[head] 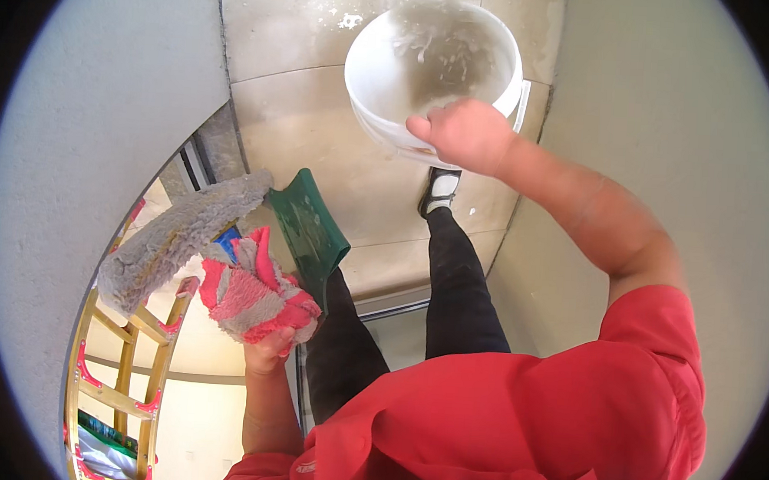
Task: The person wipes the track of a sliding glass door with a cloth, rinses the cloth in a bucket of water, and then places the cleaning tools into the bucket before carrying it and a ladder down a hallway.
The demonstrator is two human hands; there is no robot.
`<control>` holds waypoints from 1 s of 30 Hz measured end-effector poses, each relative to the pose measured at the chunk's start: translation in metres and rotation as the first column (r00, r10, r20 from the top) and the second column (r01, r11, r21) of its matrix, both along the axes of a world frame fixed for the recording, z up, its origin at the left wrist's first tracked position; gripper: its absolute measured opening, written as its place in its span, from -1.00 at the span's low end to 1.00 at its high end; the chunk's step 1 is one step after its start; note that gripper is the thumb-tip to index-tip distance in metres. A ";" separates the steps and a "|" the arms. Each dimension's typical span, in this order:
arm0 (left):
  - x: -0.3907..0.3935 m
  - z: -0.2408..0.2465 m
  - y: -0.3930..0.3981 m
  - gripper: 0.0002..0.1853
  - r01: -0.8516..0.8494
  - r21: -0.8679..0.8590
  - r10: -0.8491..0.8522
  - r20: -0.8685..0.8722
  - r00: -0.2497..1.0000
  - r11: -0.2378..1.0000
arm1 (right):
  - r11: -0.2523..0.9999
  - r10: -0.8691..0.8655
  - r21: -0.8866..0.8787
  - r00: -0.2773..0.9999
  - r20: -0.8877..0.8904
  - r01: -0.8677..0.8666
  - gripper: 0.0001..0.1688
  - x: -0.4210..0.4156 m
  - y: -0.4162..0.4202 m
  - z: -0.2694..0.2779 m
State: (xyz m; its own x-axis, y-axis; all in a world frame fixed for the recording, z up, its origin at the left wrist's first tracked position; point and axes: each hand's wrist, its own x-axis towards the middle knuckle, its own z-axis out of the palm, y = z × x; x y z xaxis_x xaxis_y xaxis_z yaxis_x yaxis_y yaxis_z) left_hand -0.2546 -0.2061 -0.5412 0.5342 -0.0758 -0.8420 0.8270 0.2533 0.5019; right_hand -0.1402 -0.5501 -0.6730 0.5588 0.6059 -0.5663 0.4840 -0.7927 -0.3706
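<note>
My left hand [269, 348] grips a bunched pink and grey striped cloth [261, 292]. Beside the cloth are a grey fluffy washer sleeve [182, 236] with a bit of blue, and a curved dark green plastic piece [307, 220]; how they are held is hidden behind the cloth. My right hand [468, 137], its fingers curled, is over the near rim of a white plastic bucket [373, 76]. Murky water [456, 61] is in motion in the bucket, slightly blurred. Whether my fingers hold the rim, a handle or something else cannot be seen.
A yellow stepladder [156, 371] with red fittings stands at lower left, with a green and white package [106, 450] by it. Pale walls [643, 156] close in on both sides. The tiled floor [286, 124] has wet spots near the bucket. My foot [441, 187] is just below the bucket.
</note>
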 end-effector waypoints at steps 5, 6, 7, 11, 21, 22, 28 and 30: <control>-0.005 0.002 -0.003 -0.17 -0.027 -0.092 0.026 -0.008 1.000 0.995 | 0.984 -0.056 -0.174 0.987 -0.152 0.029 -0.47 0.079 -0.026 0.014; -0.005 0.003 -0.003 -0.18 -0.012 -0.110 0.010 -0.019 1.000 0.994 | 0.984 -0.070 -0.172 0.989 -0.134 0.046 -0.44 0.086 -0.036 0.004; -0.003 0.002 -0.006 -0.18 -0.025 -0.096 0.023 -0.019 1.000 0.995 | 0.985 -0.074 -0.165 0.991 -0.111 0.055 -0.41 0.100 -0.042 -0.006; -0.003 -0.010 -0.012 -0.20 -0.104 -0.058 0.103 -0.022 0.994 0.993 | 0.988 -0.115 -0.116 0.990 -0.080 0.105 -0.29 0.167 -0.048 -0.046; -0.021 -0.024 -0.017 -0.18 -0.202 -0.157 0.196 -0.058 0.979 0.967 | 0.891 0.198 -0.317 0.905 -0.376 -0.326 -0.27 0.218 0.038 -0.052; -0.022 -0.026 -0.019 -0.18 -0.211 -0.181 0.203 -0.058 0.977 0.961 | 0.869 0.233 -0.322 0.885 -0.403 -0.376 -0.29 0.213 0.031 -0.059; -0.039 -0.027 -0.022 -0.15 -0.276 -0.148 0.277 -0.010 0.961 0.950 | 0.754 0.292 -0.410 0.821 -0.491 -0.514 -0.41 0.160 -0.009 -0.058; -0.040 -0.025 -0.023 -0.12 -0.277 -0.151 0.281 0.005 0.960 0.949 | 0.731 0.314 -0.421 0.812 -0.492 -0.538 -0.45 0.140 -0.015 -0.053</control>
State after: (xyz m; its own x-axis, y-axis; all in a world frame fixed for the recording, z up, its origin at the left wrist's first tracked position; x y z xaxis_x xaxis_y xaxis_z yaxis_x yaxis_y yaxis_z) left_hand -0.2947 -0.2289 -0.5667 0.5736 -0.0425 -0.8181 0.6999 0.5444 0.4624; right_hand 0.0000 -0.5651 -0.7256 -0.0008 0.2745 -0.9616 0.7347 -0.6521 -0.1868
